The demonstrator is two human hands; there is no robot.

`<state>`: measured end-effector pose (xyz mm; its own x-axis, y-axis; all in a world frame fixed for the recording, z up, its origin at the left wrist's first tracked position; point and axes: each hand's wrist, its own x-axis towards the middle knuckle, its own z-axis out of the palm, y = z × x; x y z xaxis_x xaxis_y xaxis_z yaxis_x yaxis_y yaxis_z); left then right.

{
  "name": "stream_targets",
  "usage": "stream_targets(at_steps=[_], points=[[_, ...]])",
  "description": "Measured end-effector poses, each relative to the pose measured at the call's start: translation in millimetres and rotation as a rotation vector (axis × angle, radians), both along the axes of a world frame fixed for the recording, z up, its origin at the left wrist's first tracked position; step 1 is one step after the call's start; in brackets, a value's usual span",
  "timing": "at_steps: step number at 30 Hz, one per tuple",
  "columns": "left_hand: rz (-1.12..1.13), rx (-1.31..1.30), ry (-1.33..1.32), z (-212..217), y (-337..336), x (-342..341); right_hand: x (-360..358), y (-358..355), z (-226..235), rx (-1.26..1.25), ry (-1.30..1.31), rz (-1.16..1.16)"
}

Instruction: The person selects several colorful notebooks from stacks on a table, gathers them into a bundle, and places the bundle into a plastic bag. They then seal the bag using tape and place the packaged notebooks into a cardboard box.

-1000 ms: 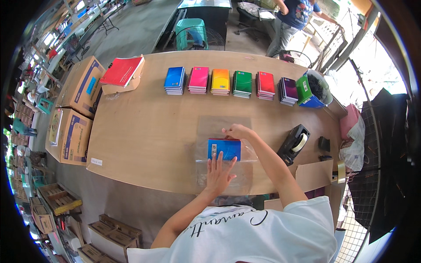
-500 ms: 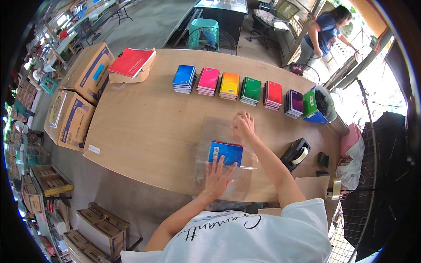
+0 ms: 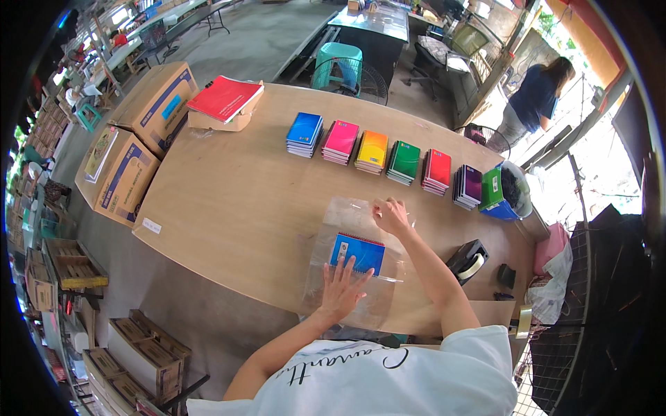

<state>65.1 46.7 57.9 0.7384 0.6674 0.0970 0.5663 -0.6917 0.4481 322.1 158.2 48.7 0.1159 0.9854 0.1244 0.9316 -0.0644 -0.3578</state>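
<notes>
A blue spiral-bound notebook lies on a clear plastic sheet on the table, its red wire edge away from me. My left hand is open, fingers spread flat over the notebook's near edge and the plastic. At the far right part of the sheet, my right hand is closed, its fingers curled on the plastic; the exact grip is partly hidden. Beyond the hands runs a row of small notebook stacks: blue, pink, yellow, green, red and purple.
A black tape dispenser stands right of my forearm. A blue and green bin is at the right edge. Red books lie at the far left, beside cardboard boxes. Another person stands beyond the table.
My right hand has shifted slightly toward me, its fingers still curled. The left hand stays on the notebook. The view has turned a little, and the far person has turned and bent away.
</notes>
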Motion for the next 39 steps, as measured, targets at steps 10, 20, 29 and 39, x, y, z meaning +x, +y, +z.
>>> stream_targets(at_steps=[10,20,29,39], points=[[0.064,0.003,-0.002,3.6,0.4,4.6,-3.7,8.3,40.5,-0.264,0.094,0.124],[0.137,0.042,-0.066,2.2,-5.3,11.5,-15.3,-21.6,25.0,0.037,0.042,0.2],[0.127,0.116,-0.053,-9.0,-4.7,10.5,-10.0,2.8,1.7,0.057,-0.059,0.124],[0.142,0.097,-0.065,-6.8,-5.5,8.2,-7.5,5.0,17.8,-0.001,-0.081,0.211]])
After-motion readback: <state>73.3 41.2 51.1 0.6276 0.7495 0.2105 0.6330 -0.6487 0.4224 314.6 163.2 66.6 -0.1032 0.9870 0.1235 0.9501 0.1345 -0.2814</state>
